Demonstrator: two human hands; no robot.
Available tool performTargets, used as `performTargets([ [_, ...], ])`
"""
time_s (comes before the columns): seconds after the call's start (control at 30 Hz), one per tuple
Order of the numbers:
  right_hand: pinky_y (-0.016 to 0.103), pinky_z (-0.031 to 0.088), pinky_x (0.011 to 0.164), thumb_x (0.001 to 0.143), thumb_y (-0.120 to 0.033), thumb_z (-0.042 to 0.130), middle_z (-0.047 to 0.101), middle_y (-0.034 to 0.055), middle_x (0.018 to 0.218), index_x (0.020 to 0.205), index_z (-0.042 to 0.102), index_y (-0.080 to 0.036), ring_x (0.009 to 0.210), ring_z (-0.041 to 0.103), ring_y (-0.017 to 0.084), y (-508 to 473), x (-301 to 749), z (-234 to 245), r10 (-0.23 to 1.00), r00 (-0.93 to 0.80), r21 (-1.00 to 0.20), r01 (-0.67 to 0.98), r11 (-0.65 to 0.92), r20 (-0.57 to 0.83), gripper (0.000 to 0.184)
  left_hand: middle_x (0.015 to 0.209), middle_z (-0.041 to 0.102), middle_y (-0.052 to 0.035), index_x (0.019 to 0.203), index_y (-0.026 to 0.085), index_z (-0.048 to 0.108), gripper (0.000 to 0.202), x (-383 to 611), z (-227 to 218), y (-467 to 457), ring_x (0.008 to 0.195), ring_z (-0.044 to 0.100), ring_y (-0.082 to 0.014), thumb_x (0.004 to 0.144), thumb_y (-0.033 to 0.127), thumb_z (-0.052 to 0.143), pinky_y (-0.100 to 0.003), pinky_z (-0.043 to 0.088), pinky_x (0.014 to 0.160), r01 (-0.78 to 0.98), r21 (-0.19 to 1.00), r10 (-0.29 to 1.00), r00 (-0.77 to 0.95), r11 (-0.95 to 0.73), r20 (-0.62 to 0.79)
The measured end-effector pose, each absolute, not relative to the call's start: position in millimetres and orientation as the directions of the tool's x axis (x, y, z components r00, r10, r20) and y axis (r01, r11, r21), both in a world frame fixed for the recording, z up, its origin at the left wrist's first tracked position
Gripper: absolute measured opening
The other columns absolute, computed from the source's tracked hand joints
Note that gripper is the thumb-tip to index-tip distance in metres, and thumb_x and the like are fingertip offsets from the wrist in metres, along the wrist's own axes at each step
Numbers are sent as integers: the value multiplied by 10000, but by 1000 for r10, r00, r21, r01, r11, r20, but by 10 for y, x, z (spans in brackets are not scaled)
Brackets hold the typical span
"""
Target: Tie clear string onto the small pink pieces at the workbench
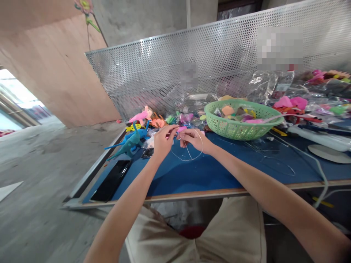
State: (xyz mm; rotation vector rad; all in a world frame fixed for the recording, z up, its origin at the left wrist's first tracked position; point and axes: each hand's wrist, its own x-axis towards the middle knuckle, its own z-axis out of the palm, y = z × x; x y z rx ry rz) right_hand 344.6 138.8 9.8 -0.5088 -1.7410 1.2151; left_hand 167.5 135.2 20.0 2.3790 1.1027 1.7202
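My left hand (162, 141) and my right hand (193, 139) meet over the blue table top (208, 171), fingers pinched together. Between them sits a small pink toy piece (181, 129) and a thin clear string (195, 156) that loops down below my right hand. Both hands seem to pinch the string at the pink piece. Blue and teal toy dinosaurs (131, 141) lie just left of my left hand.
A green plastic basket (241, 128) of small coloured toys stands right of my hands. More bright toys and clear bags lie along a perforated metal screen (192, 62). A black phone (111, 180) lies near the table's left corner. White tools and a cable lie at the right.
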Motion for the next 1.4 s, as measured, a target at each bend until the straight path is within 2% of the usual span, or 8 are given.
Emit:
performTargets([
  [0.13, 285, 516, 628, 893, -408, 676, 679, 3, 724, 1064, 698, -193, 618, 619, 129, 1392, 3429, 88, 790, -507, -922, -340, 183, 344, 275, 1002, 741, -45, 1063, 210, 720, 199, 1639, 216, 1377, 715, 700, -113, 990, 282, 549, -226, 584, 632, 543, 385, 518, 111, -747, 848],
  [0.23, 337, 542, 725, 940, -562, 558, 703, 43, 810, 1117, 684, -200, 724, 656, 170, 1342, 3406, 120, 812, -490, -884, -462, 68, 318, 422, 957, 733, -44, 1071, 203, 709, 221, 1586, 251, 1407, 593, 665, -86, 1006, 299, 521, -228, 574, 617, 555, 426, 501, -20, -714, 865],
  [0.37, 360, 544, 760, 937, -703, 442, 714, 78, 917, 1139, 689, -195, 780, 648, 187, 1263, 3351, 136, 803, -461, -853, -511, 107, 377, 599, 1009, 731, -54, 1086, 207, 711, 260, 1484, 280, 1473, 600, 677, -91, 1018, 332, 493, -237, 570, 616, 585, 466, 459, -174, -663, 871],
  [0.63, 354, 557, 814, 841, -474, 727, 537, -51, 651, 1116, 695, -173, 653, 580, 120, 1314, 3242, 6, 852, -381, -870, -466, 158, 359, 409, 1033, 746, -67, 1075, 193, 706, 268, 1472, 221, 1563, 683, 716, -119, 1006, 365, 513, -254, 594, 654, 536, 536, 493, -237, -652, 837],
  [0.77, 379, 588, 815, 884, -457, 659, 419, -84, 555, 1080, 712, -169, 539, 468, 98, 1345, 3225, -32, 855, -280, -889, -281, 362, 436, 353, 941, 762, -62, 1051, 183, 712, 258, 1523, 204, 1555, 682, 732, -138, 979, 380, 561, -268, 612, 661, 457, 595, 560, -226, -662, 797],
  [0.9, 358, 606, 721, 882, -472, 644, 580, -9, 668, 998, 717, -173, 598, 530, 131, 1365, 3283, -2, 869, -135, -878, -129, 461, 476, 328, 915, 779, -61, 1046, 194, 734, 271, 1550, 180, 1536, 781, 758, -170, 951, 410, 601, -295, 638, 714, 441, 607, 581, -211, -661, 786],
  [1.07, 273, 471, 569, 920, -478, 594, 643, 32, 729, 945, 704, -164, 586, 581, 146, 1359, 3401, 77, 837, -84, -830, 109, 546, 540, 334, 925, 788, -59, 1033, 199, 753, 320, 1567, 160, 1536, 769, 760, -179, 905, 474, 650, -302, 651, 696, 449, 610, 587, -208, -653, 782],
  [1.4, 267, 344, 571, 993, -431, 502, 582, -10, 643, 969, 695, -178, 541, 454, 130, 1320, 3424, 83, 729, -118, -665, 335, 668, 674, 319, 897, 774, -57, 998, 187, 717, 267, 1526, 199, 1532, 780, 747, -151, 909, 431, 655, -252, 622, 685, 497, 559, 558, -168, -664, 813],
])
